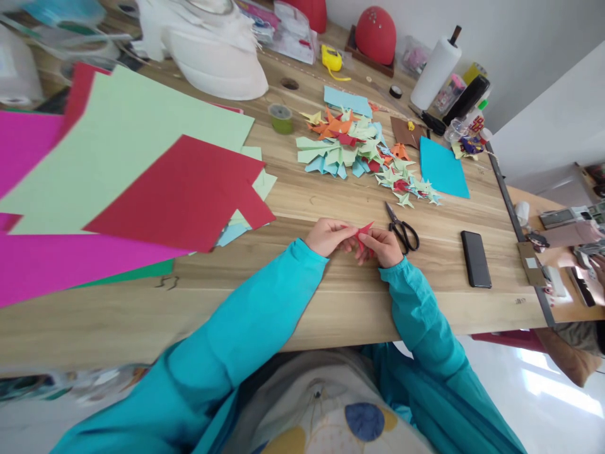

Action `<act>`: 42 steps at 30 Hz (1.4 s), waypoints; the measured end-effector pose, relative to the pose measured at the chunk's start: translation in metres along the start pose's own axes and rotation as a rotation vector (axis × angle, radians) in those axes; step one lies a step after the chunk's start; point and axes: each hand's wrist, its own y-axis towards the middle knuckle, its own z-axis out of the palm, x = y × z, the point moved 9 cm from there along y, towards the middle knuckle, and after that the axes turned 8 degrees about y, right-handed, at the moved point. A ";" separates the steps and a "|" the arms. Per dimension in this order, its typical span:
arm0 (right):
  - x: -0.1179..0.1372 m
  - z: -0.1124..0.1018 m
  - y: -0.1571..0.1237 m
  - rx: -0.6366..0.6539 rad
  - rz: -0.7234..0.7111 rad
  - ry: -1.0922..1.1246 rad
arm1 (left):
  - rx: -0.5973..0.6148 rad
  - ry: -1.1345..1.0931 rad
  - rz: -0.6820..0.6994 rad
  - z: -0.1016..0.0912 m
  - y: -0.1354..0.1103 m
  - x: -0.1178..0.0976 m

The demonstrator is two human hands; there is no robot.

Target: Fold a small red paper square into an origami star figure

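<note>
Between my two hands, just above the table's front half, is a small folded red paper piece [363, 234] with pointed tips. My left hand [331, 237] pinches its left side, and my right hand [382, 246] grips it from the right. The fingertips partly cover the paper. Black-handled scissors [404, 233] lie right beside my right hand, blades pointing away. Farther back spreads a pile of folded paper stars [338, 148] in green, orange, blue, red and yellow.
Large sheets of coloured paper, a red one [184, 195] on top, cover the left side. A phone [476, 259] lies at the right, a blue sheet [444, 167] behind it. A green tape roll [282, 118], yellow tape measure [331, 58] and white paper roll [435, 73] stand farther back.
</note>
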 end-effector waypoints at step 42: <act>-0.006 -0.008 0.002 -0.042 0.082 0.155 | -0.164 -0.013 0.084 -0.022 -0.002 -0.015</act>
